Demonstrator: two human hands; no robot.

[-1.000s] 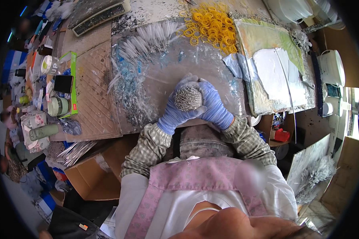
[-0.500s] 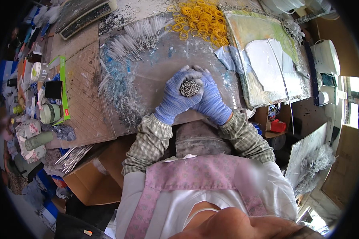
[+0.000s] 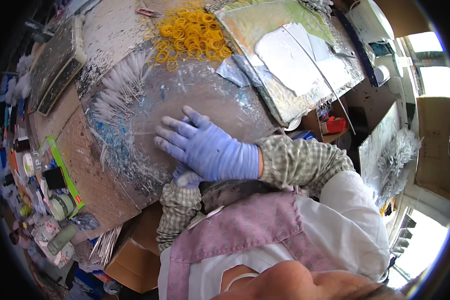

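Note:
My right hand [image 3: 215, 150], in a blue-purple glove with greyish fingertips, lies across the top of my left hand, its fingers stretched out and apart. Only a small part of my left hand [image 3: 187, 178] shows beneath it, and its fingers are hidden. The round bundle of shiny metal tips is out of sight; I cannot tell whether my left hand holds it under the right. Both hands are over the near edge of the stained worktable [image 3: 175, 102]. Beyond them lies a fan of thin whitish sticks [image 3: 120, 92], with a heap of yellow rubber bands [image 3: 195, 37] farther back.
A paint-smeared board [image 3: 290, 107] with white sheets [image 3: 290, 62] and a long thin rod [image 3: 319, 70] lies at the right. Jars and a green-edged box [image 3: 65, 172] crowd the left side. A cardboard box [image 3: 135, 262] stands below the table's near left edge.
Both hands were cupped round a bundle of metal tips; now the right hand lies spread over the left and the bundle is hidden. The whole view has turned, shifting the table leftward.

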